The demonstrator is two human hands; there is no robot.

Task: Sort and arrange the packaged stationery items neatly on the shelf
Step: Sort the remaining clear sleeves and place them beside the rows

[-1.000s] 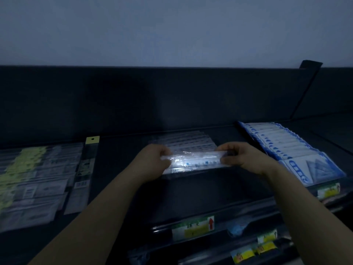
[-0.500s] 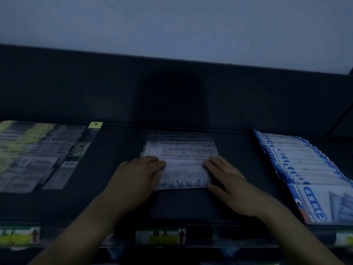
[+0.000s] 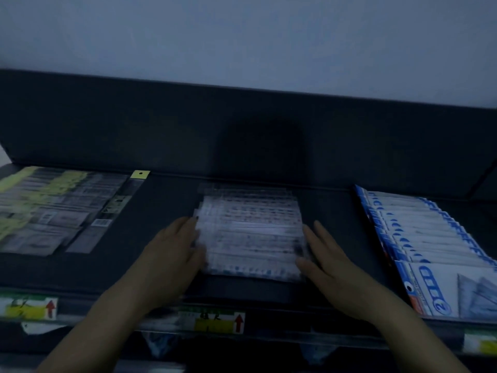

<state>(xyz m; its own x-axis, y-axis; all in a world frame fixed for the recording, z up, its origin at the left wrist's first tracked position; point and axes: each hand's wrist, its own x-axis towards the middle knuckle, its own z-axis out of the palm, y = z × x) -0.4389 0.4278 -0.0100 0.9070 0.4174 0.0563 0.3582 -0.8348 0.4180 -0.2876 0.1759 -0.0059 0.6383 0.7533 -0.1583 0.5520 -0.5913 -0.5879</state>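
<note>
- Head view looks down on a dark shelf (image 3: 166, 267) where a stack of clear packets (image 3: 250, 232) lies flat in the middle, fanned so each packet overlaps the one behind it, most likely so every printed edge shows and the pile sits low
- Left hand (image 3: 172, 254) is open and flat, fingers together, its fingertips against the left edge of the stack; it grips nothing
- Right hand (image 3: 330, 259) is likewise open and flat, its fingers laid along the right edge, touching or just beside it; motion blur hides the exact contact
- With a palm on either side, the two hands bracket the stack between them, which reads as squaring its sides into one straight column rather than lifting it
- Blue-and-white packs (image 3: 419, 238) stand in an overlapped row well to the right, and yellow-labelled packets (image 3: 48, 208) lie spread to the left, with a single long strip pack (image 3: 115, 208) beside them; each kind keeps its own section above a price tag (image 3: 215, 323) on the shelf's front rail
- Stack's front edge sits near that rail, between both wrists
</note>
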